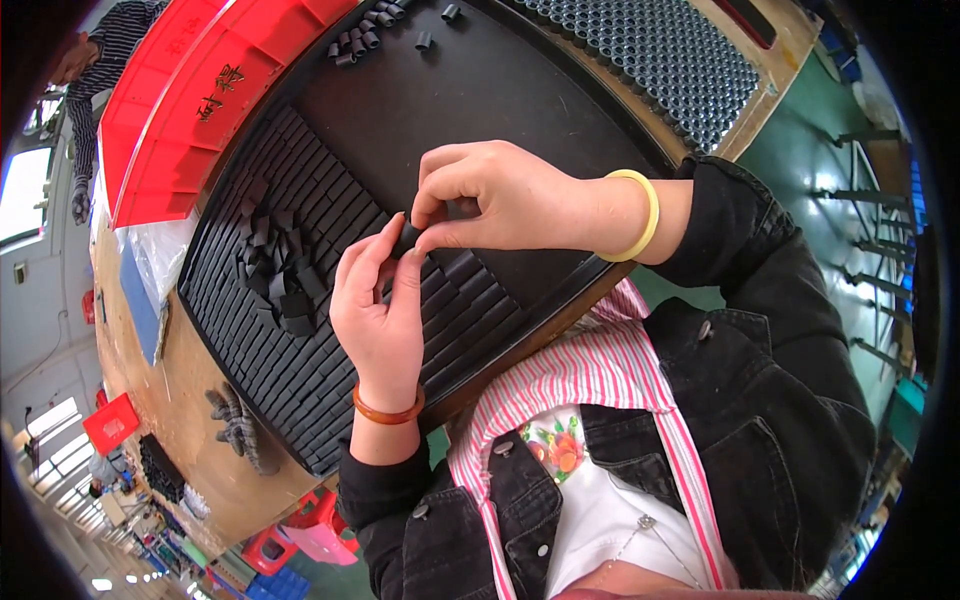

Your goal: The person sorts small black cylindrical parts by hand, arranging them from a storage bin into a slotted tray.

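Note:
My left hand (378, 300) and my right hand (495, 195) meet over a black tray (480, 80), both pinching one small black curved piece (405, 238) between thumbs and fingertips. Under the hands the tray holds rows of flat black curved pieces (270, 370) laid side by side, with a loose heap of the same pieces (280, 270) on top at the left. A few small black rings (360, 35) lie at the tray's far end. I wear an orange bangle on the left wrist and a yellow one on the right.
A red tray (190, 90) lies to the far left of the black one. A rack of several grey metal cylinders (660, 50) stands at the far right. More black pieces (235, 425) sit on the wooden bench. Another person (95, 60) stands far left.

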`<state>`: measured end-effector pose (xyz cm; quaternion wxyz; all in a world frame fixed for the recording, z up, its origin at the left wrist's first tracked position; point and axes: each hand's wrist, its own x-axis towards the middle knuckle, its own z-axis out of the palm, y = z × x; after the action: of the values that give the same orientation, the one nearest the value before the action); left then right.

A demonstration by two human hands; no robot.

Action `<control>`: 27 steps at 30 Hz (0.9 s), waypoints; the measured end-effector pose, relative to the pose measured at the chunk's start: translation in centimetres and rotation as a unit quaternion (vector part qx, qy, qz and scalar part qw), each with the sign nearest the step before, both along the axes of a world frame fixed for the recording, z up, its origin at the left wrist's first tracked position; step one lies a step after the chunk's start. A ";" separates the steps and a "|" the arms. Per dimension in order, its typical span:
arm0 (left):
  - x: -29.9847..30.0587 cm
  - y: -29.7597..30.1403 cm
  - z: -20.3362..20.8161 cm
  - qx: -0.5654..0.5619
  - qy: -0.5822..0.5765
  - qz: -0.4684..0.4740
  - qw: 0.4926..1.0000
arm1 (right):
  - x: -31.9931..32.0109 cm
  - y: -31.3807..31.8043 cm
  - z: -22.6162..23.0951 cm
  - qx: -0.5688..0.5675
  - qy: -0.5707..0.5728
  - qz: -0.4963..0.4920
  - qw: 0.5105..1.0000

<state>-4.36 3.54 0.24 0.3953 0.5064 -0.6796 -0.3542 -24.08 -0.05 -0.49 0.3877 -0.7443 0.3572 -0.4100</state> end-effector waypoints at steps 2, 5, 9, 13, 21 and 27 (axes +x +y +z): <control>0.0 0.1 0.0 -0.025 -0.046 -0.002 0.999 | 0.0 -0.1 -0.3 0.005 0.007 0.013 1.000; 0.2 -0.1 -0.3 -0.041 -0.033 -0.002 0.999 | -0.1 -0.3 -0.4 0.036 -0.007 0.010 0.999; 0.1 -0.5 -0.3 -0.092 -0.098 -0.003 0.991 | -0.5 -0.7 -0.5 0.065 0.003 0.016 0.998; -0.2 -0.4 -0.2 -0.146 -0.222 -0.079 0.961 | -0.8 -1.2 0.2 0.163 -0.076 -0.088 0.980; -0.2 0.1 0.5 -0.227 -0.374 -0.115 0.892 | -1.0 -1.6 -0.1 0.308 -0.184 -0.079 0.930; -0.6 0.6 1.2 -0.236 -0.386 -0.140 0.881 | -0.9 -1.6 -0.2 0.393 -0.288 -0.058 0.872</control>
<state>-4.94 4.14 1.43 0.1560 0.3943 -0.9056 -0.0115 -25.02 -1.70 -0.72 0.7091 -0.3579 0.4039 -0.4538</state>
